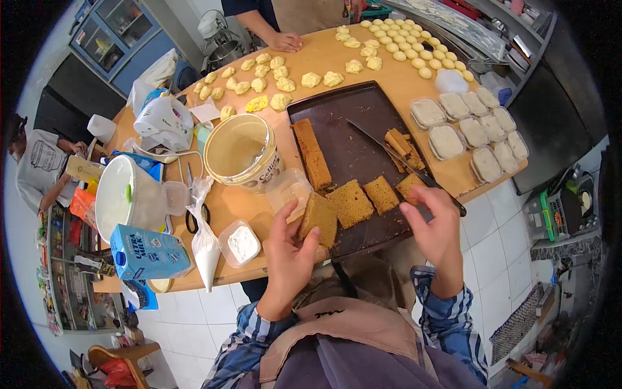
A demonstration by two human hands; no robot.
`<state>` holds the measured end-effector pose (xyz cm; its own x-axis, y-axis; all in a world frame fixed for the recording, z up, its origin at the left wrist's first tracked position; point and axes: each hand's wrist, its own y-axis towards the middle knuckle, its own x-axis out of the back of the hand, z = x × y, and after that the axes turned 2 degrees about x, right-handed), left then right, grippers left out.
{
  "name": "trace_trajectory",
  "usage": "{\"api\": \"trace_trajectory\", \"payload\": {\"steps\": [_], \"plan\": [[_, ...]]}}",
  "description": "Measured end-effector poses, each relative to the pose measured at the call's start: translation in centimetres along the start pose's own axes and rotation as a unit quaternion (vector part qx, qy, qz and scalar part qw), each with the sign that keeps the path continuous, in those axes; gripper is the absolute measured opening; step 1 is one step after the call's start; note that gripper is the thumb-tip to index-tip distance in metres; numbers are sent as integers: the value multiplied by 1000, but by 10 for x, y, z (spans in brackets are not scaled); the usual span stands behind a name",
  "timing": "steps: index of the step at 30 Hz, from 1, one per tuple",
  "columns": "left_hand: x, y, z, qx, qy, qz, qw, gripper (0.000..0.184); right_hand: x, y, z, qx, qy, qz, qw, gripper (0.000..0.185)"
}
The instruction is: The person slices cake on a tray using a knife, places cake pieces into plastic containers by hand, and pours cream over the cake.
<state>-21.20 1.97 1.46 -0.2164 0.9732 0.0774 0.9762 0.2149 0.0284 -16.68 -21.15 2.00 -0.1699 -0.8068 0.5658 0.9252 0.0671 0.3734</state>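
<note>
My left hand (pixel 289 262) is closed on a slice of brown sponge cake (pixel 319 219), tilted up at the near left edge of the dark baking tray (pixel 353 100). Just behind its fingers stands a clear plastic tub (pixel 289 188). My right hand (pixel 439 232), thumb and fingers apart, hovers at the tray's right side beside a small cake piece (pixel 408 188). Across that side lies a long knife (pixel 382 146), its handle partly behind my right hand. Cut cake squares (pixel 350 203), a long cake strip (pixel 311 155) and stacked trimmings (pixel 403 149) lie on the tray.
Left of the tray stand a cream bucket (pixel 240 149), a piping bag (pixel 205 246), a tub of white cream (pixel 240 244) and a milk carton (pixel 149 251). Filled tubs (pixel 447 141) are at right. Dough pieces (pixel 311 80) and a co-worker's hand (pixel 286 42) are beyond.
</note>
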Motion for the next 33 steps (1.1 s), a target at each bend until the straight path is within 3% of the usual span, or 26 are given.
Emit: {"api": "trace_trajectory", "payload": {"steps": [3,6,8,11,14,17,21,27,30,33], "plan": [[0,4,-3,44,-113,45,992,47,-15,-5,0,-99,227,60,967,34],[-4,7,3,123,-277,110,946,46,-30,-9,0,-181,412,116,886,44],[-8,6,8,159,-320,142,923,46,-36,-12,-3,-228,530,150,803,50],[-17,5,19,172,-315,186,914,47,-37,-19,1,-285,584,142,746,45],[-25,4,23,138,-237,226,935,47,-38,-33,-17,-276,486,139,817,40],[-31,6,33,90,-146,254,952,50,-32,-39,-16,-292,440,122,840,35],[-30,12,31,56,-21,268,962,57,-40,-44,-26,-291,435,87,848,34],[-20,25,18,80,58,289,952,49,-43,-38,-21,-277,404,65,869,33],[-16,29,3,80,100,267,955,48,-46,-38,-17,-271,377,54,884,32],[-12,35,-14,63,269,204,939,54,-50,-39,-15,-264,356,45,895,31]]}}
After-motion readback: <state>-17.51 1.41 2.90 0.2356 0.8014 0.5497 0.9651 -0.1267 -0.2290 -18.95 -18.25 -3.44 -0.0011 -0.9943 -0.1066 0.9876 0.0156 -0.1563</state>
